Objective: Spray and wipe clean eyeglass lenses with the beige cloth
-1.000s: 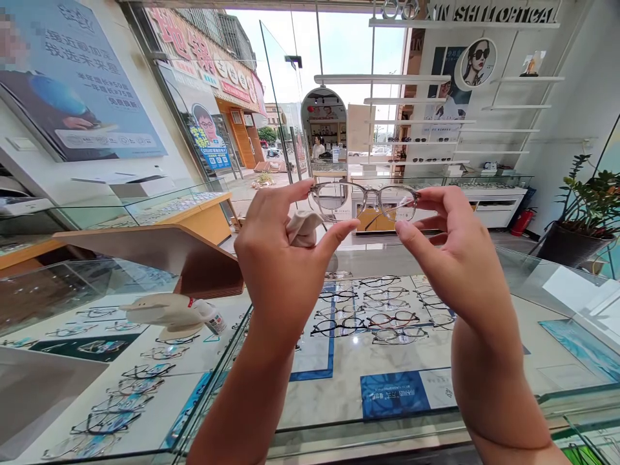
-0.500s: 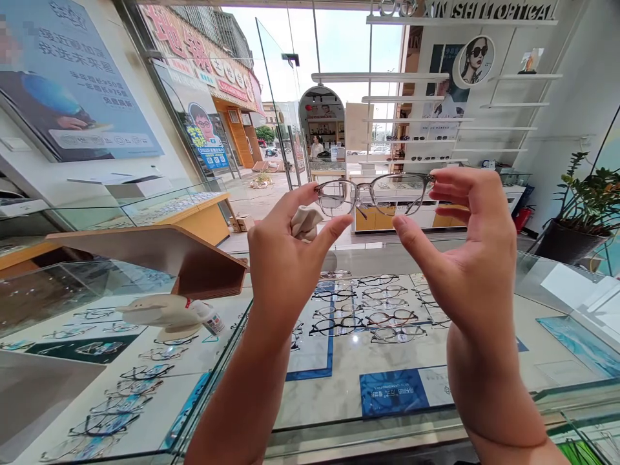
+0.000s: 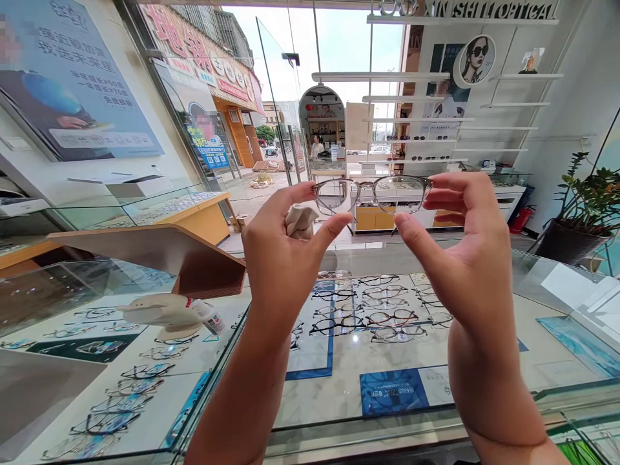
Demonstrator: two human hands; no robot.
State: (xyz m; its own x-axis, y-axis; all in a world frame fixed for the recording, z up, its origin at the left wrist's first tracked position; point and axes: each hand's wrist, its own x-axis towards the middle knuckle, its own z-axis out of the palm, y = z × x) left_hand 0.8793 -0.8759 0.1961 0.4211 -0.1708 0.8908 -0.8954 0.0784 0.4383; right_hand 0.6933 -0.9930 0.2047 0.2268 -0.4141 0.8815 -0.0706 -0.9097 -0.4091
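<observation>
A pair of thin-rimmed glasses (image 3: 366, 186) is held up level in front of me, above the glass counter. My left hand (image 3: 285, 258) grips its left end with the fingers and has a crumpled beige cloth (image 3: 300, 221) tucked in the palm. At the right end, my right hand (image 3: 467, 258) holds the frame between fingers and thumb. Both thumbs lie below the lenses. Several eyeglass frames (image 3: 392, 317) lie in rows in the display case beneath, near a blue and white card (image 3: 394, 392).
On the left stand a brown wooden panel (image 3: 145, 248), a beige animal-shaped stand (image 3: 157, 311) and a small white bottle (image 3: 210, 316). A round-topped mirror (image 3: 323, 123) and wall shelves (image 3: 407, 77) are ahead. A potted plant (image 3: 564, 239) stands at right.
The glasses have tilted slightly and become more level. Both hands have shifted slightly to the left, still holding the glasses.
</observation>
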